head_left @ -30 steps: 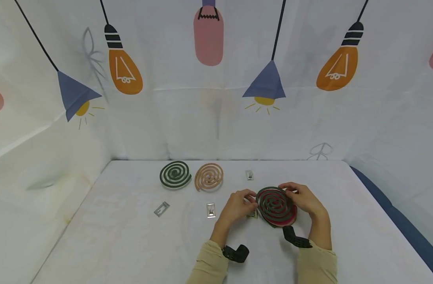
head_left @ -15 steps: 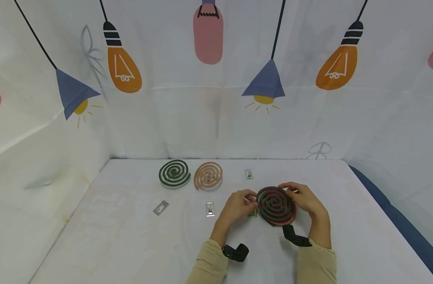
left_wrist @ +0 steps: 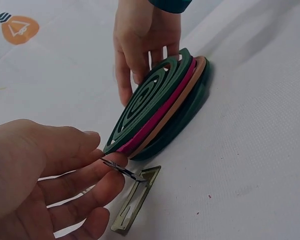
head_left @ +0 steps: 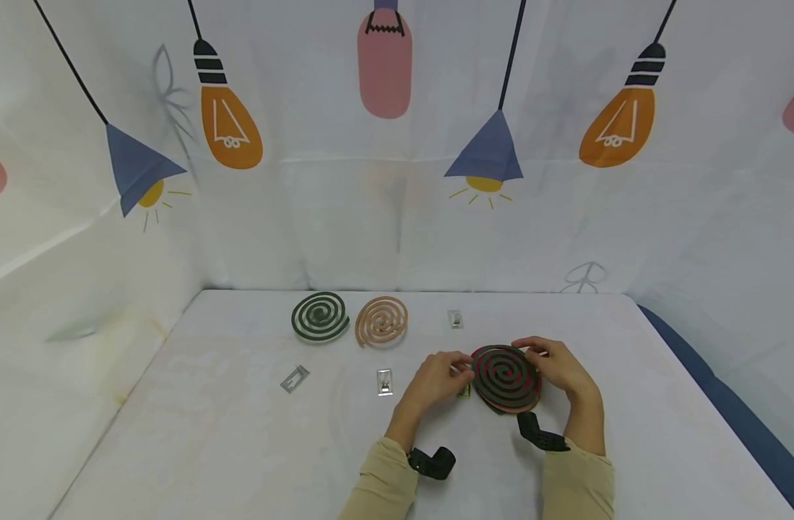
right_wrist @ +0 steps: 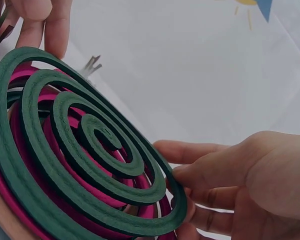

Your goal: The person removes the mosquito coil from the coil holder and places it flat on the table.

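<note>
A stack of mosquito coils (head_left: 506, 378) lies at the right of the table, between both hands. On top is a dark green coil (right_wrist: 92, 131). Below it the left wrist view shows a magenta coil (left_wrist: 162, 108), a tan coil (left_wrist: 178, 104) and another green coil (left_wrist: 192, 111). My left hand (head_left: 433, 377) pinches the stack's left edge between thumb and index finger. My right hand (head_left: 561, 367) holds the opposite edge, thumb on the top coil and fingers along the side. Under the left fingertips lies a small metal coil stand (left_wrist: 121, 220) with its tab bent up.
Further back lie a separate green coil (head_left: 320, 318) and a tan coil (head_left: 381, 322). More small metal stands lie on the white table (head_left: 240, 448): one at the back (head_left: 456, 318), one in the middle (head_left: 385, 383), one at left (head_left: 295, 379). A printed curtain (head_left: 344, 217) hangs behind.
The top green coil has shifted slightly toward the lower right over the magenta one, whose edge now peeks out at the upper left. Both hands stay at the stack's edges.
</note>
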